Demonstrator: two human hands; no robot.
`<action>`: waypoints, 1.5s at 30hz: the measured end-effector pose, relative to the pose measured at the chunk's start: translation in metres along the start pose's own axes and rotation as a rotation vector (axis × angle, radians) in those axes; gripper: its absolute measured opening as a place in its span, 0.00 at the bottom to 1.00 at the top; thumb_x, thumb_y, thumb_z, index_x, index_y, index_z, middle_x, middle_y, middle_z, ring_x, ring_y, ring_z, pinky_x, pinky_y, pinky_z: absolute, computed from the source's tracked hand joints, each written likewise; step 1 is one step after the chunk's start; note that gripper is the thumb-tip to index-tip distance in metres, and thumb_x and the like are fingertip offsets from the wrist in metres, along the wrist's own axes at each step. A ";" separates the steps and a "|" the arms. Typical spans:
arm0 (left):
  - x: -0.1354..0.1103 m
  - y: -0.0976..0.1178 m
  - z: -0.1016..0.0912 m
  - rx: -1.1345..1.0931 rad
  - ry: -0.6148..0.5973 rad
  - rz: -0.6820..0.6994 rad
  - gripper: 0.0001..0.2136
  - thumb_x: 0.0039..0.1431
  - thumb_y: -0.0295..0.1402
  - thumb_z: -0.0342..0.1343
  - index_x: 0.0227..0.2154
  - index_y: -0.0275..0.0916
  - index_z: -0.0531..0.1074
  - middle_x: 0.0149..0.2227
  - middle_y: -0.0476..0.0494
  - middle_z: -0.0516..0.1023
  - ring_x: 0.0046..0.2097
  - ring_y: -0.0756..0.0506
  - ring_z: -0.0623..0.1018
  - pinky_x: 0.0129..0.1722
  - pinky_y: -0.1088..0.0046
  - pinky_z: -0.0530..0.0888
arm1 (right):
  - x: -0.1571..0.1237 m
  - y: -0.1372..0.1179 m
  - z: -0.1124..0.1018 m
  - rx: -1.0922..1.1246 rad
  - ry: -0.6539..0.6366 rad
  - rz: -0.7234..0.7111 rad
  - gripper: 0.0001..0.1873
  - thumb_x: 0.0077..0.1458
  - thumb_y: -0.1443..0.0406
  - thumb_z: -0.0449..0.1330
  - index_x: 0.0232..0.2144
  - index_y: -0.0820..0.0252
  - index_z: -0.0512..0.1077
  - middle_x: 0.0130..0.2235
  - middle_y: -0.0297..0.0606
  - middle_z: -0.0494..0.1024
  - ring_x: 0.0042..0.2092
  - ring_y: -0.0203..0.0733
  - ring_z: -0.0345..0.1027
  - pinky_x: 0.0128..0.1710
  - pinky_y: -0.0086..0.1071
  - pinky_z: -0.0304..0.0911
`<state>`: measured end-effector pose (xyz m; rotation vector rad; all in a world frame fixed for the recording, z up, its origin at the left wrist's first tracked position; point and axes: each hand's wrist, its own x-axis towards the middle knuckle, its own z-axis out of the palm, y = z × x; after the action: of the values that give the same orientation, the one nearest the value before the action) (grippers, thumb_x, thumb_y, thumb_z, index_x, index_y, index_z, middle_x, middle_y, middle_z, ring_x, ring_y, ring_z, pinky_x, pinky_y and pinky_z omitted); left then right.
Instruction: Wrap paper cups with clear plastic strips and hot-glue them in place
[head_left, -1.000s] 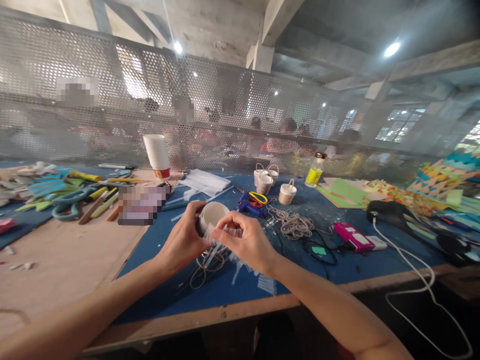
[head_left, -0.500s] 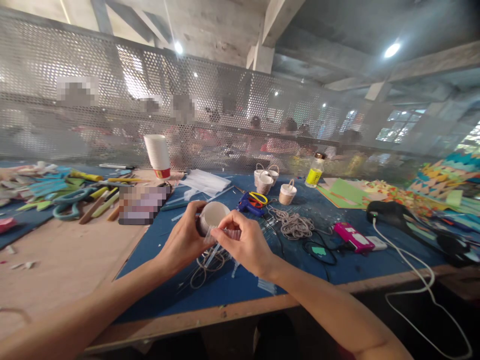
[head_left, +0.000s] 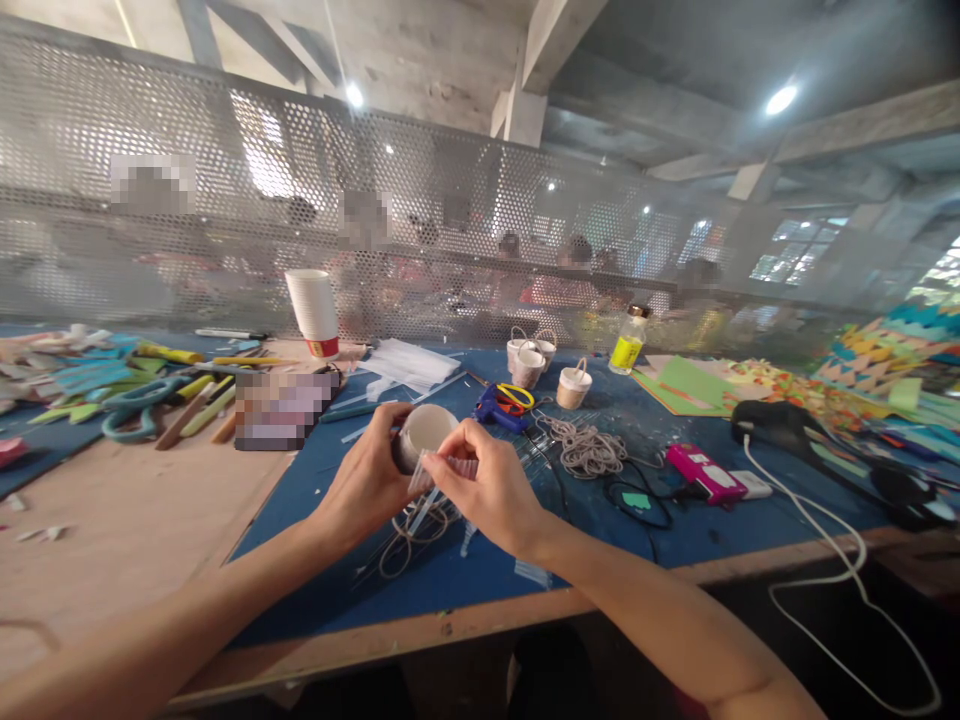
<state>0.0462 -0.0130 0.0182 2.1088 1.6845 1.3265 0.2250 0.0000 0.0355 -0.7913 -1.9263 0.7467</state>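
Head cam: left hand (head_left: 367,470) is wrapped round a pale, round cup (head_left: 429,428) mid-frame, right hand (head_left: 480,480) pinching some see-through ribbed strip (head_left: 420,478) at its front. Yellow bottle label (head_left: 625,353), right of centre, is unreadable.

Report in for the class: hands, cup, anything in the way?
Left hand gripping pale cup. Right hand pinching translucent strip at cup's near side. Looped cord close by on blue mat.
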 end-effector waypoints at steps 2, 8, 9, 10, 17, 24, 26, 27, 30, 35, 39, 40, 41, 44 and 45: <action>0.000 0.000 0.000 0.005 0.000 -0.006 0.28 0.50 0.39 0.62 0.52 0.41 0.60 0.48 0.38 0.76 0.44 0.38 0.81 0.40 0.62 0.77 | 0.000 0.001 0.001 -0.010 -0.005 0.004 0.11 0.60 0.56 0.61 0.32 0.55 0.66 0.29 0.31 0.75 0.30 0.36 0.72 0.31 0.30 0.65; 0.000 0.001 0.000 0.017 0.002 -0.023 0.28 0.49 0.38 0.63 0.52 0.42 0.60 0.48 0.39 0.76 0.44 0.38 0.81 0.39 0.63 0.77 | 0.000 0.005 0.002 -0.035 0.017 -0.052 0.10 0.61 0.57 0.61 0.36 0.54 0.65 0.31 0.30 0.73 0.31 0.36 0.71 0.32 0.31 0.66; 0.000 0.001 0.000 0.020 0.002 -0.024 0.28 0.49 0.37 0.63 0.52 0.42 0.60 0.48 0.39 0.76 0.44 0.38 0.81 0.39 0.63 0.77 | 0.000 0.005 0.002 -0.057 0.036 -0.083 0.09 0.61 0.58 0.61 0.38 0.54 0.66 0.31 0.30 0.72 0.31 0.36 0.70 0.33 0.31 0.66; 0.000 0.001 0.000 0.021 0.001 -0.025 0.28 0.49 0.37 0.63 0.52 0.42 0.60 0.47 0.40 0.77 0.44 0.38 0.81 0.39 0.63 0.77 | 0.000 0.005 0.002 -0.088 0.055 -0.120 0.08 0.61 0.59 0.61 0.39 0.54 0.66 0.32 0.31 0.71 0.32 0.36 0.70 0.35 0.32 0.66; 0.000 0.001 0.002 0.013 0.004 -0.036 0.28 0.49 0.37 0.64 0.52 0.42 0.61 0.47 0.39 0.77 0.43 0.38 0.81 0.39 0.62 0.78 | -0.001 0.003 -0.001 -0.276 0.123 -0.343 0.04 0.63 0.65 0.59 0.41 0.54 0.73 0.41 0.38 0.69 0.45 0.40 0.68 0.49 0.36 0.67; 0.000 -0.001 0.002 0.014 0.013 -0.011 0.29 0.48 0.36 0.64 0.53 0.43 0.61 0.47 0.40 0.78 0.43 0.38 0.82 0.39 0.62 0.78 | -0.003 0.000 -0.004 -0.472 0.151 -0.415 0.07 0.65 0.62 0.58 0.40 0.54 0.77 0.41 0.41 0.71 0.46 0.44 0.66 0.49 0.41 0.63; 0.000 -0.002 0.002 0.023 0.015 -0.005 0.29 0.48 0.36 0.64 0.52 0.43 0.61 0.47 0.40 0.77 0.43 0.38 0.81 0.38 0.62 0.78 | -0.003 -0.001 -0.005 -0.505 0.149 -0.426 0.07 0.65 0.62 0.59 0.39 0.54 0.77 0.40 0.40 0.71 0.45 0.44 0.66 0.49 0.42 0.62; 0.000 -0.002 0.001 0.031 0.018 0.000 0.28 0.48 0.36 0.64 0.52 0.43 0.61 0.47 0.40 0.77 0.43 0.38 0.81 0.38 0.62 0.78 | -0.003 -0.001 -0.005 -0.517 0.145 -0.430 0.07 0.65 0.62 0.59 0.39 0.53 0.77 0.40 0.40 0.72 0.44 0.44 0.65 0.49 0.42 0.61; 0.000 -0.002 0.001 0.062 0.014 0.011 0.27 0.48 0.35 0.63 0.51 0.42 0.61 0.46 0.40 0.77 0.42 0.38 0.81 0.38 0.61 0.77 | -0.002 -0.001 -0.006 -0.541 0.129 -0.438 0.07 0.65 0.61 0.60 0.38 0.53 0.78 0.40 0.39 0.73 0.44 0.44 0.65 0.49 0.41 0.60; -0.001 -0.001 0.001 0.145 0.027 0.035 0.25 0.50 0.34 0.61 0.51 0.43 0.61 0.45 0.40 0.76 0.42 0.38 0.80 0.37 0.62 0.77 | -0.002 0.000 -0.004 -0.535 0.134 -0.454 0.06 0.64 0.64 0.59 0.36 0.55 0.77 0.40 0.38 0.73 0.44 0.43 0.65 0.49 0.40 0.60; -0.003 -0.001 0.003 0.218 0.072 0.100 0.22 0.53 0.31 0.58 0.50 0.42 0.61 0.46 0.39 0.75 0.44 0.38 0.80 0.39 0.62 0.77 | -0.002 -0.001 -0.002 -0.537 0.121 -0.459 0.04 0.60 0.67 0.61 0.34 0.56 0.76 0.39 0.39 0.72 0.45 0.44 0.64 0.49 0.40 0.59; -0.003 -0.001 0.003 0.231 0.077 0.111 0.21 0.53 0.31 0.58 0.50 0.42 0.61 0.46 0.39 0.75 0.44 0.39 0.80 0.40 0.62 0.77 | -0.002 -0.002 -0.002 -0.540 0.113 -0.460 0.03 0.59 0.67 0.61 0.33 0.57 0.75 0.39 0.39 0.72 0.45 0.44 0.64 0.49 0.40 0.59; -0.003 -0.001 0.003 0.240 0.083 0.118 0.21 0.53 0.30 0.58 0.50 0.42 0.61 0.45 0.39 0.75 0.44 0.39 0.80 0.39 0.62 0.77 | -0.002 -0.002 -0.002 -0.545 0.105 -0.461 0.03 0.59 0.67 0.61 0.33 0.57 0.75 0.40 0.39 0.72 0.45 0.44 0.64 0.49 0.40 0.59; -0.003 -0.002 0.003 0.235 0.081 0.107 0.21 0.53 0.30 0.58 0.49 0.43 0.61 0.44 0.40 0.75 0.43 0.39 0.80 0.38 0.63 0.77 | -0.002 -0.002 -0.003 -0.568 0.088 -0.469 0.04 0.61 0.67 0.60 0.33 0.56 0.75 0.40 0.39 0.73 0.44 0.44 0.63 0.48 0.40 0.59; -0.003 -0.003 0.003 0.223 0.073 0.094 0.21 0.52 0.31 0.59 0.49 0.43 0.61 0.43 0.41 0.76 0.42 0.39 0.80 0.37 0.63 0.77 | -0.002 -0.002 -0.004 -0.573 0.085 -0.477 0.04 0.62 0.66 0.60 0.34 0.56 0.76 0.40 0.39 0.73 0.44 0.44 0.63 0.48 0.40 0.59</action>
<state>0.0463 -0.0134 0.0135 2.3138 1.8623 1.3105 0.2285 -0.0022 0.0376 -0.6337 -2.1574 -0.1368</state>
